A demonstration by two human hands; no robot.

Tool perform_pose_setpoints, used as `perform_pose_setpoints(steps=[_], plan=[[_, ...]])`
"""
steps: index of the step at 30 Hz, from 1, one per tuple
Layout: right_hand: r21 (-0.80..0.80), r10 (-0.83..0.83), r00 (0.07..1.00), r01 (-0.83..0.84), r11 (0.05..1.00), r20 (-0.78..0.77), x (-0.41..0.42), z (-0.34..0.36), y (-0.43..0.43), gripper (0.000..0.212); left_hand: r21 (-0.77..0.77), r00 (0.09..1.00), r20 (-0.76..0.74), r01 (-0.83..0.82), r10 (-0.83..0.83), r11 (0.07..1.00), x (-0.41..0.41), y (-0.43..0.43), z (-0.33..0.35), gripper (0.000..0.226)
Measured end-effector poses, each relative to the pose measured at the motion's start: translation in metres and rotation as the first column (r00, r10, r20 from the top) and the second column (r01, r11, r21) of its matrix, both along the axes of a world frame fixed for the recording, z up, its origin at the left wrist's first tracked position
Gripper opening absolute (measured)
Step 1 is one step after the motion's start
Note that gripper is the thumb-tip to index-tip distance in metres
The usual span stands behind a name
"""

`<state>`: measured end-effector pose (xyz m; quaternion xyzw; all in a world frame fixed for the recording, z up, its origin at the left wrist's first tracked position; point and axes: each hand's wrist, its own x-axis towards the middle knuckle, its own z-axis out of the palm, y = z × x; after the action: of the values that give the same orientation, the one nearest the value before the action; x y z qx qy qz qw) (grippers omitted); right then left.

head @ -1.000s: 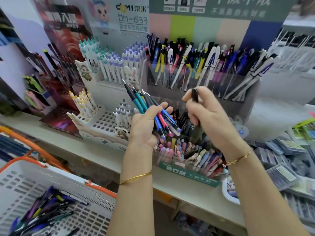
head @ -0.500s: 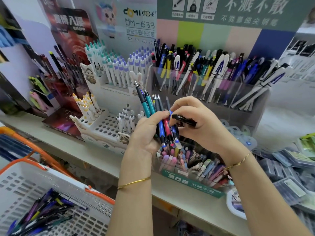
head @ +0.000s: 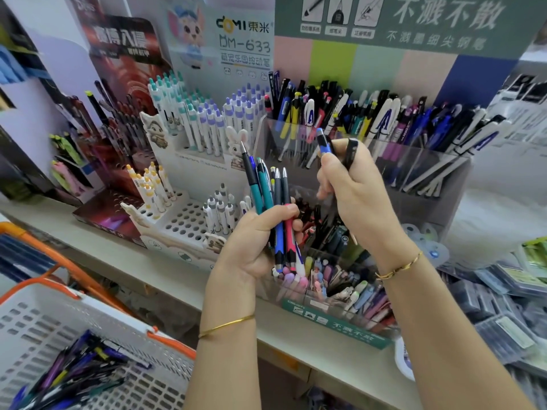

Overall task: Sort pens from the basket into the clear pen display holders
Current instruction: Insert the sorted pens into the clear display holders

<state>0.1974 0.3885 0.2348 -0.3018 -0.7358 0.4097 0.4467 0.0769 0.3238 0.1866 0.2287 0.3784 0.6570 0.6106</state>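
left hand (head: pixel 254 247), grip wrapped round a pen bunch (head: pixel 276 202) at centre, long axes near upright, top ends fanned toward 11-12 o'clock. right hand (head: pixel 358 199) pinches a blue pen (head: pixel 322 140) & black pen (head: pixel 351 152), both standing toward 12, near the clear holder (head: pixel 429 173) at 2 o'clock. my call: match each w/ its compartment, drop singly. basket (head: pixel 112 313) at 7 o'clock holds more.

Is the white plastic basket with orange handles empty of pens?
No, a loose pile of blue and purple pens lies inside the white plastic basket.
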Motion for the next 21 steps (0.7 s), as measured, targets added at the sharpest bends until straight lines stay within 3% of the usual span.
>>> perform_pose_setpoints(steps=[3, 7, 11, 16, 21], plan=[[-0.262, -0.024, 1.000, 0.021, 0.965, -0.006, -0.004, -0.005, 0.000, 0.014, 0.050, 0.996, -0.069, 0.060, -0.057, 0.997, -0.003, -0.005, 0.000, 0.018], [-0.404, 0.029, 0.999, -0.011, 0.915, 0.040, -0.013, -0.011, 0.000, 0.021, 0.054, 0.985, -0.137, 0.116, -0.108, 0.992, -0.004, -0.011, 0.002, 0.005], [-0.390, 0.031, 0.999, -0.023, 0.920, 0.014, -0.016, -0.010, 0.000, 0.019, 0.009, 0.991, -0.122, 0.050, -0.048, 0.999, -0.002, -0.015, 0.007, 0.010], [-0.288, -0.260, 0.952, 0.206, 0.935, -0.164, -0.007, -0.004, 0.010, 0.022, -0.104, 0.990, 0.044, -0.130, 0.135, 0.986, -0.011, -0.014, -0.001, 0.007], [-0.267, -0.228, 0.960, 0.179, 0.947, -0.165, -0.007, -0.016, 0.004, 0.019, -0.087, 0.933, 0.139, -0.323, 0.332, 0.942, -0.010, -0.008, 0.004, 0.012]])
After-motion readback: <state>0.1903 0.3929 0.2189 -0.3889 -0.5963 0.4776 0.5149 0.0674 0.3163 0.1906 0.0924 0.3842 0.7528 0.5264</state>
